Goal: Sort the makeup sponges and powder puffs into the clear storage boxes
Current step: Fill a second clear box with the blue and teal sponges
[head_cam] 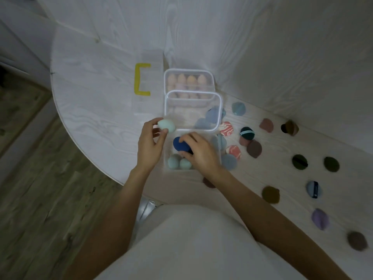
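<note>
Where the white table (90, 102) curves through the middle of the frame, three clear boxes in a column. Farthest up, a lidded box (188, 82) packed with rows of peach sponges (186, 79). Below it, partly overlapping, a second clear box (192, 111) with blue-grey puffs (210, 118) gathered in its lower right corner. Nearest the body, a third box (167, 164), mostly hidden by the hands, holding two pale teal sponges (179, 161) at its lower left. Left of the boxes, a clear lid with a yellow handle (142, 79) lying flat.

Left hand (150, 143) raised at the third box's upper left corner, thumb and fingers pinching a mint sponge (166, 125) just above the rim. Right hand (198, 152) reaching down into the third box, fingers curled around a dark blue puff (178, 145). Both forearms bare, stretching up from the bottom of the frame.

Across the right half of the frame, loose puffs scattered on the table: pink marbled ones (227, 128) just beside the boxes, brown, dark green, blue and purple (320, 219) ones farther out, well apart from each other.
</note>
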